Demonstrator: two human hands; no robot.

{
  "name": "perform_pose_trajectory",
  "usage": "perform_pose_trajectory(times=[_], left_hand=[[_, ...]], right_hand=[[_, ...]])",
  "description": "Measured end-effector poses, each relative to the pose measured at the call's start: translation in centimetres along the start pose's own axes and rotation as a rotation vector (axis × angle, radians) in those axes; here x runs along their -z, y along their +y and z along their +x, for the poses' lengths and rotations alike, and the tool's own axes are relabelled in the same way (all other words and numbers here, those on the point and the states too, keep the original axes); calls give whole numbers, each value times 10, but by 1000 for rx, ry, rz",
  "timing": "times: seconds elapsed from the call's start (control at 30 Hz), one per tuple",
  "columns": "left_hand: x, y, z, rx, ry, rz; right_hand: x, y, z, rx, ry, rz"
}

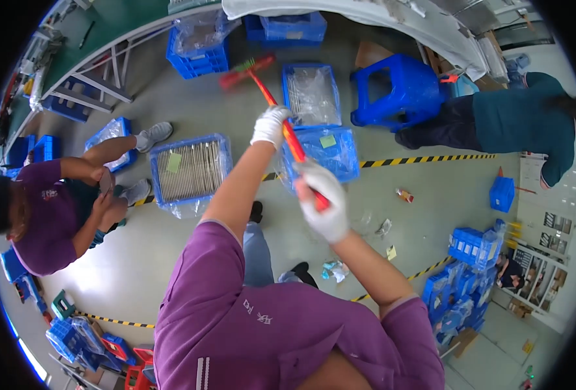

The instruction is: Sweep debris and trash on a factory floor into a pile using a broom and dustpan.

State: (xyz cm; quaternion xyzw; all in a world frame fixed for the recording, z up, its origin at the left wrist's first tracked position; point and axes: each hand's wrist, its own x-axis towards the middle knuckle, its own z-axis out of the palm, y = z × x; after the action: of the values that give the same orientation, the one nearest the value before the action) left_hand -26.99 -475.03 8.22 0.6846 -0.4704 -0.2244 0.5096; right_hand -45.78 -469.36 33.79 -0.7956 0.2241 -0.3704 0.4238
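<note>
Both my hands wear white gloves and grip the orange-red handle of a broom [268, 91]. My left hand [271, 127] is closed round the handle farther out. My right hand [323, 200] is wrapped round it near its end, closer to my body. The broom's red head, with some green on it, reaches out to the far left and is blurred. Just right of the head is a blue crate [290, 104] holding metal parts under clear plastic. Below the handle lies another blue plastic-wrapped crate [340, 156] with a yellow-green note.
A crate of slim metal parts [190, 170] stands left. Nearby sits a person in purple [47, 214]. A blue stool [392, 91] and a person in dark green [522, 123] are at right. Litter [335, 270] and striped tape [424, 161] mark the floor. Blue crates [460, 286] are stacked right.
</note>
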Motion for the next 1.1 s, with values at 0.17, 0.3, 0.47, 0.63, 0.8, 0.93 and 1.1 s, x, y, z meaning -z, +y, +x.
perform_pose_trajectory(times=[0.17, 0.3, 0.47, 0.63, 0.8, 0.93, 1.1], left_hand=[[-5, 33, -15, 150, -542, 654], [-25, 101, -74, -94, -594, 234], [-48, 150, -160, -74, -807, 60], [-25, 205, -199, -98, -716, 90], [-64, 174, -252, -30, -619, 240], [-107, 178, -322, 15, -715, 272], [-151, 210, -417, 79, -930, 278]], right_hand=[[-17, 60, -9, -212, -28, -132], [69, -28, -37, -510, -13, -157], [118, -126, -57, -750, -4, -49], [144, -157, -107, -345, -101, -19], [135, -126, -204, -247, -84, -77], [157, -140, -278, -361, -47, -46], [208, -178, -351, -393, 16, -11]])
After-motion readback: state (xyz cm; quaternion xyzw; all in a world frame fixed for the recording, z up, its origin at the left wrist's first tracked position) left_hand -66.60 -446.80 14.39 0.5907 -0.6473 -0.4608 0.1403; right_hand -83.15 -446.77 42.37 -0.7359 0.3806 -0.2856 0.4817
